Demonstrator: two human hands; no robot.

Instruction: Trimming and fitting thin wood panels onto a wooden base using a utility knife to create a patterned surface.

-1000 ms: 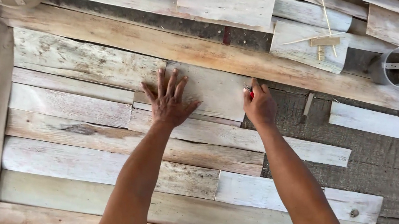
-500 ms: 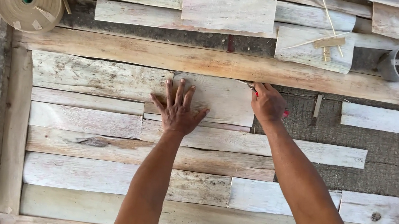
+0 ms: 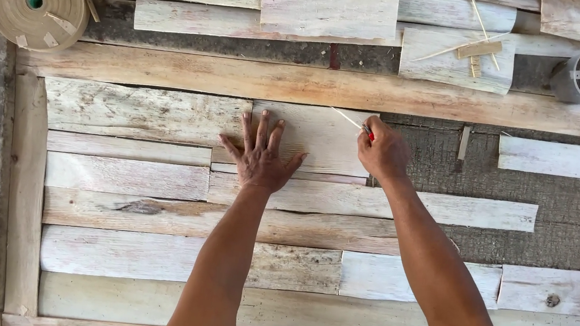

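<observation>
Pale veneer strips laid in rows on a dark, rough tabletop (image 3: 514,239).

The veneer sheet (image 3: 322,134), whitish with faint brown grain, lies just below the long top strip (image 3: 313,85). The left hand (image 3: 260,156) presses flat on it, fingers spread. The right hand (image 3: 382,152), at its right edge, is closed around a small red-handled tool (image 3: 368,131). A tape roll (image 3: 35,1) sits above-left.

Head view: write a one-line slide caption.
Left hand lies flat on a pale wood sheet; right hand holds a thin red-tipped tool at its edge.
</observation>
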